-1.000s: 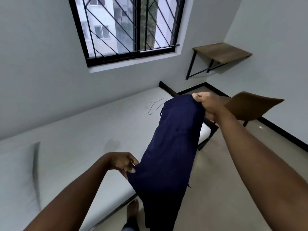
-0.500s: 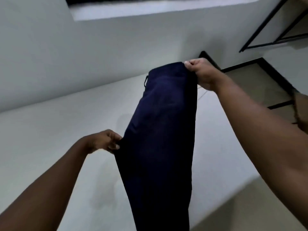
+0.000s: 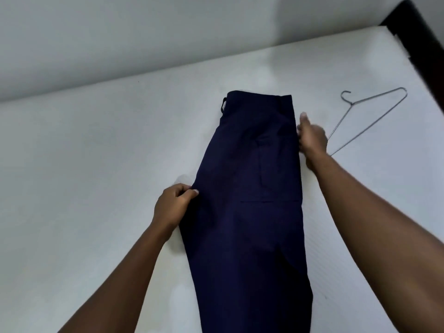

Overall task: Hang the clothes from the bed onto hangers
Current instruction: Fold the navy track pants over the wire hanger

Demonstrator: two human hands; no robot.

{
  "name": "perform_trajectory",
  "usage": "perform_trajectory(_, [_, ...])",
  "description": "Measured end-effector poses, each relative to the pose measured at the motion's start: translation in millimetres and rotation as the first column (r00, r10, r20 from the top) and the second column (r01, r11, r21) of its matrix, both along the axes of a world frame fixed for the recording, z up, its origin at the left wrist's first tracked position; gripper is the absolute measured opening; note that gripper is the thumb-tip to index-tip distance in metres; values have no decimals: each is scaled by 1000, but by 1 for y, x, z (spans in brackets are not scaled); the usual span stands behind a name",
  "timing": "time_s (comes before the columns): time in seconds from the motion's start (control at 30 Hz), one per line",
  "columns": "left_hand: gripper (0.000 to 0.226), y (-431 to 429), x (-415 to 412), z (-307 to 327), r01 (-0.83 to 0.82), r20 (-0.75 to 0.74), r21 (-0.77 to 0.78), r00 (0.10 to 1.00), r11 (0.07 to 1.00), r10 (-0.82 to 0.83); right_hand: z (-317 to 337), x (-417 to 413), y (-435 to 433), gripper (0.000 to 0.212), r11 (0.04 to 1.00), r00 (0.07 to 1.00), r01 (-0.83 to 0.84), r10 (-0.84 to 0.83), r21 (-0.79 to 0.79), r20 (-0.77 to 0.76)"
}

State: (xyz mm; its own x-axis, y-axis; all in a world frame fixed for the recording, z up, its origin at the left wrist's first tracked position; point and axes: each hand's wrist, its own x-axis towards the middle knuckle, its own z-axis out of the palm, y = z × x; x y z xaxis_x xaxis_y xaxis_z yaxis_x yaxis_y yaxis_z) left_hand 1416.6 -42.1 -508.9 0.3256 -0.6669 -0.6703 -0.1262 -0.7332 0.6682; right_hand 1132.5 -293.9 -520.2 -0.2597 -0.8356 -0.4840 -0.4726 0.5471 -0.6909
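Dark navy trousers point(image 3: 249, 212) lie flat on the white bed point(image 3: 96, 164), folded lengthwise, the waistband point(image 3: 259, 97) at the far end and the legs running toward the person and out of the bottom of the view. The left hand point(image 3: 173, 205) sits at the left edge of the cloth about halfway up, its fingers point(image 3: 192, 191) curled and pinching that edge. The right hand point(image 3: 312, 140) is at the right edge near the waistband; it is blurred, so whether its fingers grip the cloth or only touch it cannot be told. A wire hanger point(image 3: 377, 96) lies on the bed just right of that hand, apart from the trousers. A dark bed frame point(image 3: 415, 27) shows at the far right corner, a pale wall point(image 3: 144, 32) behind.
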Motion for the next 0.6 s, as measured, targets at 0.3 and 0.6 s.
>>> perform_trajectory(0.3, [37,-141,-5,11,48,-218,-58,974,997,-60,10,23,-11,38,985,953,-174,173,-18,249])
perform_trajectory(0.6, [16,-220,10,-1,-102,15,-347,993,932,114,28,48,-91,27,950,964,-213,242,-229,108])
